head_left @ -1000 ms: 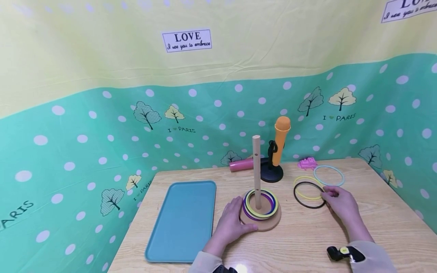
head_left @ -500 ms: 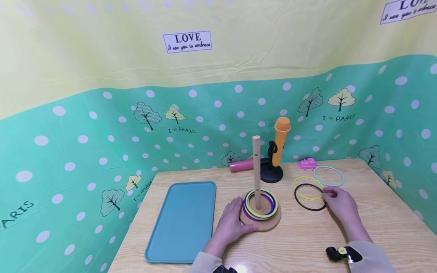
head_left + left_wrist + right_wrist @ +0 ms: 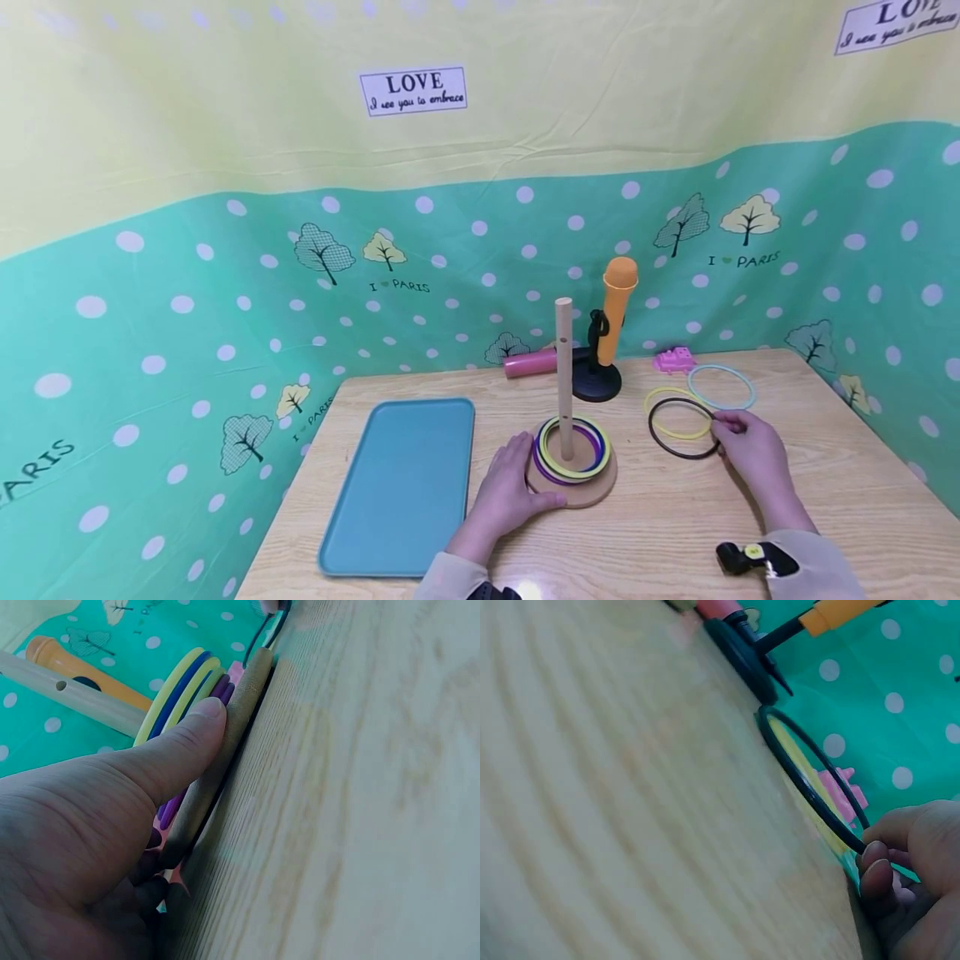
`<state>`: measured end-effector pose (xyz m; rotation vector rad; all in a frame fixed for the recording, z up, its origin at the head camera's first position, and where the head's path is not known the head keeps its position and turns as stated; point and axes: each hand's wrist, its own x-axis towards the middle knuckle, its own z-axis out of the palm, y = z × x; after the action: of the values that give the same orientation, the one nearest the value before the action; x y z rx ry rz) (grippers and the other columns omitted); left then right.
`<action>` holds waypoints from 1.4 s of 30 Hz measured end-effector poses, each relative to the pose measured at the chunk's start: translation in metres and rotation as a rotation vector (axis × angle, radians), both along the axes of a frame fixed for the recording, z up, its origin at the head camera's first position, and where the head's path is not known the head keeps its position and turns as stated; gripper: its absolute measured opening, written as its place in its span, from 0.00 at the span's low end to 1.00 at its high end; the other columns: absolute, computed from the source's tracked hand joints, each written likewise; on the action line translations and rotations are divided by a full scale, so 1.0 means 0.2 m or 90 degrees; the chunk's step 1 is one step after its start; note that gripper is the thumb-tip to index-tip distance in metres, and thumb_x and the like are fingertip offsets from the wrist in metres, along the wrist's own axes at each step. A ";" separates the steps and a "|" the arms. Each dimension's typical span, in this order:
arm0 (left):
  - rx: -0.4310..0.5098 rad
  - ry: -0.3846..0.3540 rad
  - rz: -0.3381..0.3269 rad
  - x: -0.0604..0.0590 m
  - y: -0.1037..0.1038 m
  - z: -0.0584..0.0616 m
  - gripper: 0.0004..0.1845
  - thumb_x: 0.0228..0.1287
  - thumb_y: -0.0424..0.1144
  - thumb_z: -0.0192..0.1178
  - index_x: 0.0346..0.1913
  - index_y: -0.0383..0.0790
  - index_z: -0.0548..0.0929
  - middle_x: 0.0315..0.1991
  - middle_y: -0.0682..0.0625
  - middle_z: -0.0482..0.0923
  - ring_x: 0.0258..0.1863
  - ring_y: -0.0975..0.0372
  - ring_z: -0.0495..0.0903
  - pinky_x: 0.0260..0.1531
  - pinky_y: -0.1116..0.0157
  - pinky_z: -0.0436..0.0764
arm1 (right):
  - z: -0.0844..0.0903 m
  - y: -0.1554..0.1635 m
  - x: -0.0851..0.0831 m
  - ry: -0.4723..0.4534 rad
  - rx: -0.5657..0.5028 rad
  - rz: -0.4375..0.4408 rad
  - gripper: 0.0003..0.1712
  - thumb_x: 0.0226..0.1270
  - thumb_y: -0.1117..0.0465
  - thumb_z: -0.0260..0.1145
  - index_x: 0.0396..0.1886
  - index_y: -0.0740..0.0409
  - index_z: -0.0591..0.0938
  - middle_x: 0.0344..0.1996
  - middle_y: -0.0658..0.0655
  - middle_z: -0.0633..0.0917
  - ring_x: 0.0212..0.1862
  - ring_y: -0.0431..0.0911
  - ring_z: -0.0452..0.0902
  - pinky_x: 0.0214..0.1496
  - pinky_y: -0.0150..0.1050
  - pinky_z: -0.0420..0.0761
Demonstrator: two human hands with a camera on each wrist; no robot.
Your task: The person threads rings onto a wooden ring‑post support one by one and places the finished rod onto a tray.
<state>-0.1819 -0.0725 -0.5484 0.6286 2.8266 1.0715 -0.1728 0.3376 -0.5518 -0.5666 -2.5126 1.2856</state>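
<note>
Bare left hand (image 3: pixel 504 493), bare right hand (image 3: pixel 752 454). Pale beige sleeves (image 3: pixel 813 564) on both arms. Black wrist-mounted camera (image 3: pixel 748 557), yellow spot, right wrist.

Matt grained wood table (image 3: pixel 675 517) and peg (image 3: pixel 564 375); seemingly smooth plastic black ring (image 3: pixel 678 427).

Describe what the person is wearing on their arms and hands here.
Both hands are bare, with no gloves or rings visible. The left hand comes out of a light beige sleeve with something dark at its cuff. The right hand has a matching beige sleeve, and a small black device with a yellow mark sits at that wrist.
</note>
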 end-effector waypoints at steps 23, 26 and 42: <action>-0.004 0.007 -0.001 -0.01 0.00 -0.02 0.66 0.56 0.63 0.84 0.86 0.31 0.61 0.84 0.34 0.64 0.85 0.44 0.61 0.86 0.46 0.57 | 0.19 -0.03 0.03 0.035 -0.183 -0.004 0.27 0.86 0.52 0.65 0.73 0.66 0.80 0.42 0.53 0.86 0.32 0.40 0.80 0.28 0.33 0.85; -0.003 0.005 -0.003 -0.01 0.00 -0.01 0.66 0.56 0.62 0.85 0.86 0.30 0.61 0.84 0.34 0.64 0.85 0.43 0.60 0.86 0.46 0.57 | 0.24 -0.04 0.04 0.047 -0.164 0.014 0.28 0.86 0.50 0.66 0.71 0.65 0.81 0.39 0.51 0.86 0.31 0.40 0.80 0.28 0.34 0.85; 0.002 0.015 -0.008 -0.01 0.00 -0.01 0.65 0.56 0.62 0.85 0.86 0.30 0.62 0.83 0.34 0.64 0.84 0.42 0.61 0.86 0.44 0.58 | 0.63 -0.16 0.11 0.155 -0.249 0.085 0.08 0.82 0.51 0.72 0.54 0.45 0.89 0.31 0.46 0.86 0.29 0.38 0.77 0.26 0.28 0.81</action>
<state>-0.1835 -0.0723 -0.5508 0.6618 2.8375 1.0728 -0.1502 0.3062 -0.4258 -0.2970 -2.1424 1.7959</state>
